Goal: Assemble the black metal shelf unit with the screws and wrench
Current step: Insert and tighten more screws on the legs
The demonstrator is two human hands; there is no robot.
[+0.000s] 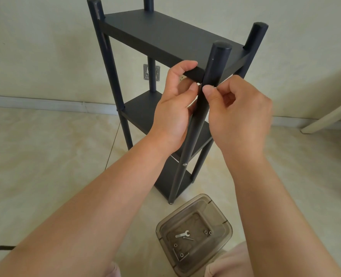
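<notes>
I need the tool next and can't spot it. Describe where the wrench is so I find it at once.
Look at the clear plastic tub on the floor, in front of the black shelf unit. The wrench lies flat on its bottom, left of centre: a small silver open-ended piece, larger than the little round washers nearby.

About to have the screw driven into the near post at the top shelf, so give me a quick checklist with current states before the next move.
1. Top black shelf board steadied: ok, the left hand grips its front edge beside the near black round post.
2. Screw at the joint: cannot tell, the right hand pinches something small against the post, hidden by its fingertips.
3. Small silver wrench within reach: ok, it lies in the clear plastic box on the floor.
4. Spare hardware: ok, several small washers or nuts lie in the box.
5. Lower joint: ok, a silver screw head shows on the post.
</notes>
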